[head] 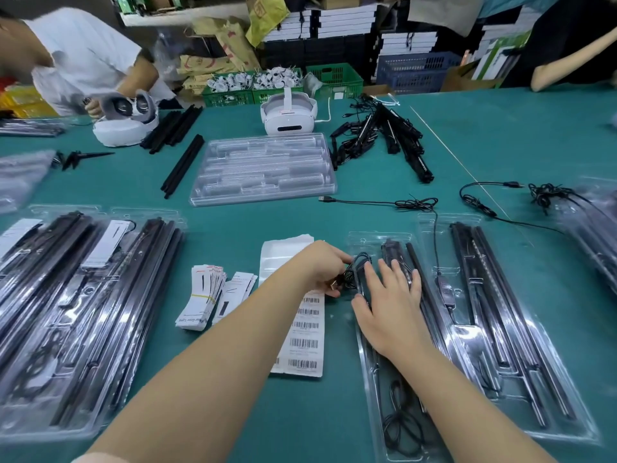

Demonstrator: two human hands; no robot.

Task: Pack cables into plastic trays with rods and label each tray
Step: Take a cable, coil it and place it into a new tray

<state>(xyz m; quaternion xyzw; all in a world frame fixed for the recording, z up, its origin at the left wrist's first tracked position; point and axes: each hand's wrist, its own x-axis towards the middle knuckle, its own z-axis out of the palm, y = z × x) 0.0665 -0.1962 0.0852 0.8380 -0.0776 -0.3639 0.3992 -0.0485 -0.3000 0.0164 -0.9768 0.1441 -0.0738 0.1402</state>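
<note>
Head view: the left hand pinches a coiled cable between its curled fingers, holding it at the top left corner of the tray that lies near the counter's front edge. The cable's plug shows just under that hand. The right hand lies flat on the same tray, fingers spread and straight, pressing on the rods in it. More black cable lies looped in the tray's near end. A second tray with rods sits just right of it, touching or nearly so. A barcode label sheet lies on the counter between the arms, partly under the left wrist. Left of it are bundled cards. Filled trays lie at the counter's left edge. An empty tray sits mid-counter, with loose rods to its left and a headset behind it. Another person at the far left corner holds a second headset
</note>
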